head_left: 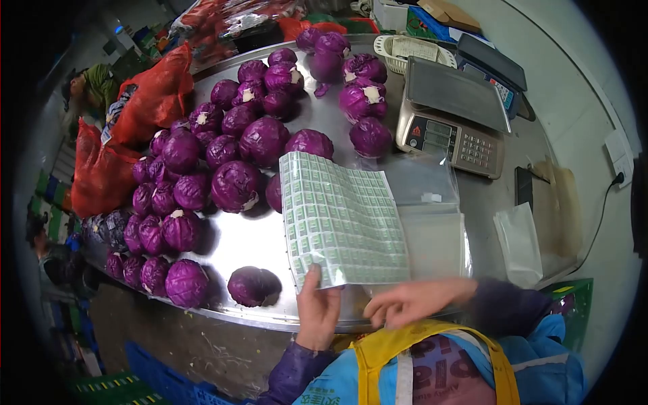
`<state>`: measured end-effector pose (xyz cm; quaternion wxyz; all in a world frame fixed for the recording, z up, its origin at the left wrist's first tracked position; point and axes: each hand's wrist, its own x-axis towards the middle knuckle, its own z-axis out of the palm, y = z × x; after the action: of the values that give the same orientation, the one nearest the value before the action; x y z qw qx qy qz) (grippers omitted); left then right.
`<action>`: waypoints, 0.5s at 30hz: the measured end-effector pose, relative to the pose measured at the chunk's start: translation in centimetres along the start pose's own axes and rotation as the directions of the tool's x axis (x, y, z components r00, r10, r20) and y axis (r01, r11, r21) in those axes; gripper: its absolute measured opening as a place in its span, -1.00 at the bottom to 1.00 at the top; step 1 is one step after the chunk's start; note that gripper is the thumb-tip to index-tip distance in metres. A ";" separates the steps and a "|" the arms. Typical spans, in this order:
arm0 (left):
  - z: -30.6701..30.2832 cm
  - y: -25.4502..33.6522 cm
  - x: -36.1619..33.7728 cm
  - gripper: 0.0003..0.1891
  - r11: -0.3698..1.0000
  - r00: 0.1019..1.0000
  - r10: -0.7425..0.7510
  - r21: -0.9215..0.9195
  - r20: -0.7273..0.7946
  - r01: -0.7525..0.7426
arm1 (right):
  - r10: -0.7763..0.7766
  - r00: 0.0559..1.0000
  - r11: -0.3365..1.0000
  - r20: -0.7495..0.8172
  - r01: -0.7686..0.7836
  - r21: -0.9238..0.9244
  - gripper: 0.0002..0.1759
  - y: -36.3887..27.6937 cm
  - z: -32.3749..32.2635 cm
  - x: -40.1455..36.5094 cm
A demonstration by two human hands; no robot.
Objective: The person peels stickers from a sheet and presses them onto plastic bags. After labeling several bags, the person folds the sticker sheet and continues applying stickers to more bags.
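Note:
My left hand [317, 310] pinches the near edge of a large sheet of green-and-white stickers [341, 219], which lies lifted over the steel table [270, 243]. My right hand [412, 302] hovers just right of it, fingers spread and pointing toward the sheet's near edge, holding nothing. Many purple cabbages [233, 185] are heaped on the table's left and far side. One lone purple cabbage [248, 285] sits near the front edge, left of my left hand.
A weighing scale [453, 115] stands at the far right, with a white basket [412, 50] behind it. Clear plastic bags [432, 209] lie right of the sheet. Red mesh sacks [152, 98] lean at the left. Another person [91, 84] crouches far left.

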<state>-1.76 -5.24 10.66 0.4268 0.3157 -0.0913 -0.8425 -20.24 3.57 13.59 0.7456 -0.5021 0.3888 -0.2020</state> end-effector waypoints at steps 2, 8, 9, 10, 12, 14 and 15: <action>2.0 -0.1 -0.8 -0.65 1.000 1.000 0.025 -0.008 0.011 -0.024 | 0.044 0.997 0.999 0.070 -0.044 0.004 -0.43 0.5 1.4 0.8; -2.1 -1.0 -2.4 -0.44 0.582 0.922 0.115 0.728 0.369 -0.363 | -0.004 0.742 0.299 -0.671 0.641 0.707 -0.54 -0.6 0.6 0.0; -4.0 -1.4 -2.6 -0.45 0.362 0.801 0.135 0.724 0.583 -0.588 | -0.013 0.741 0.300 -0.672 0.644 0.704 -0.54 -1.7 0.1 -0.5; -4.9 -1.6 -2.5 -0.44 0.124 0.640 0.095 0.629 0.762 -0.767 | -0.063 0.646 0.460 -0.761 0.695 0.552 -0.56 -3.0 -0.8 -1.2; -5.5 -1.2 -1.4 -0.42 0.207 0.640 0.043 0.619 0.767 -0.757 | -0.178 0.528 0.635 -0.830 0.706 0.313 -0.57 -4.2 -3.1 -2.4; -4.5 0.2 1.0 -0.40 0.736 0.813 -0.054 0.574 0.579 -0.359 | -0.230 0.516 0.670 -0.825 0.699 0.251 -0.55 -4.3 -5.8 -4.4; -3.7 1.4 2.4 -0.39 0.927 0.845 -0.124 0.365 0.520 -0.088 | -0.270 0.599 0.648 -0.754 0.692 0.317 -0.48 -4.2 -7.4 -5.3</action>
<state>0.42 -7.51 7.27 0.3081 0.1450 -0.3626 -0.8675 -28.92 1.15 18.02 0.5883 -0.2349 0.3779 -0.6752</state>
